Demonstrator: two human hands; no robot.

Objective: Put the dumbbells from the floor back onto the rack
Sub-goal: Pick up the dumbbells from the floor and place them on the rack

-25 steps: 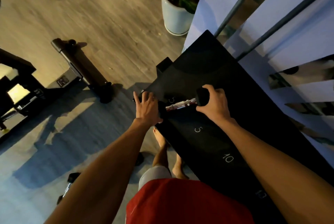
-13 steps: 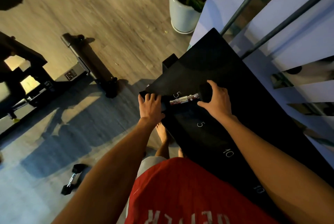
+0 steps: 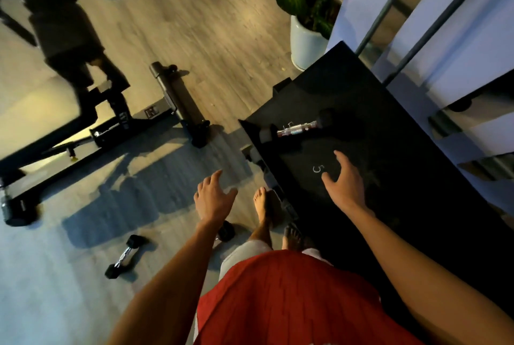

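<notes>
Both hands are empty: the left hand [image 3: 212, 200] hangs over the floor [image 3: 194, 24] with fingers spread and loosely bent, while the right hand [image 3: 345, 180] is splayed just above the black rack [image 3: 389, 150] beside a white "5" mark [image 3: 318, 169], though whether it touches the surface cannot be told. One racked dumbbell [image 3: 297, 129] lies across the rack's far end, apart from both hands. A floor dumbbell [image 3: 126, 257] lies left of the person's bare feet [image 3: 261, 205].
</notes>
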